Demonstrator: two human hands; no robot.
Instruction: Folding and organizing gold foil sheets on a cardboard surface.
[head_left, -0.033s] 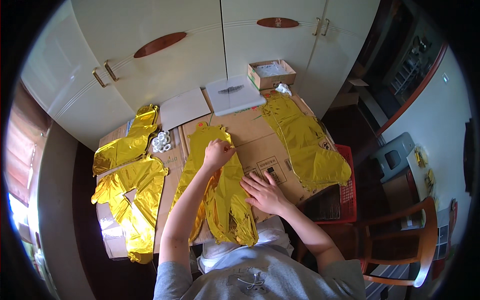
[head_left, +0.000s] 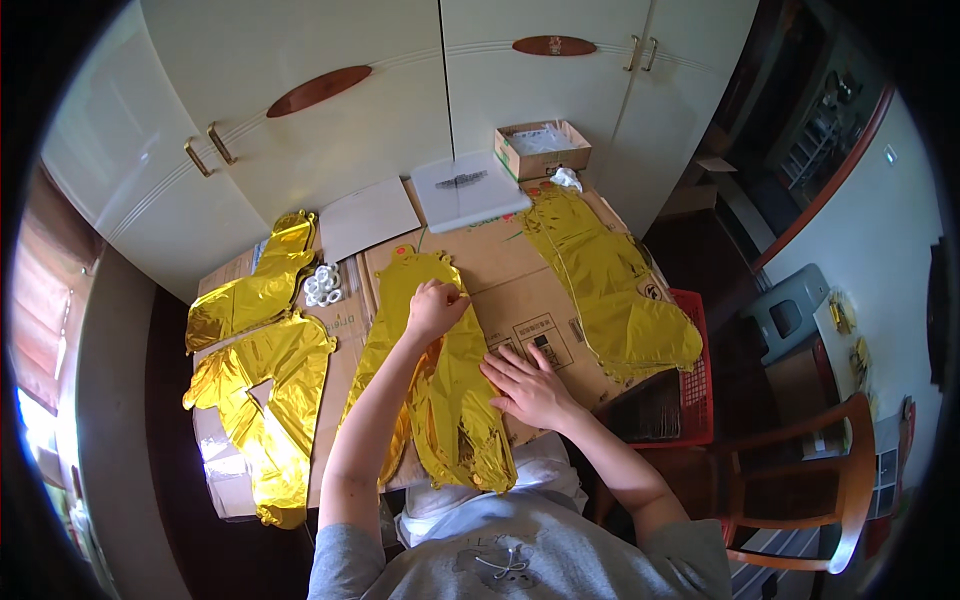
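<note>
A flat, uninflated gold foil balloon (head_left: 455, 400) lies in front of me on the cardboard-covered table, its lower end hanging toward my lap. Curled closed over the balloon's upper part, my left hand (head_left: 437, 308) pinches the foil near its right edge; the fingertips are partly hidden. My right hand (head_left: 530, 388) lies flat with fingers spread, its fingertips touching the same balloon's right edge and the cardboard (head_left: 500, 285). More flat gold balloons lie around: one at the right (head_left: 610, 285), one at the near left (head_left: 290, 390) and one at the far left (head_left: 250, 295).
White tape-like rings (head_left: 323, 285) are heaped at the left. Along the back are a grey-white board (head_left: 368, 218), a translucent lid (head_left: 468, 195) and a small open carton (head_left: 545, 160) before white cabinets (head_left: 330, 50). At the right stand a red crate (head_left: 697, 400) and a wooden chair (head_left: 850, 470).
</note>
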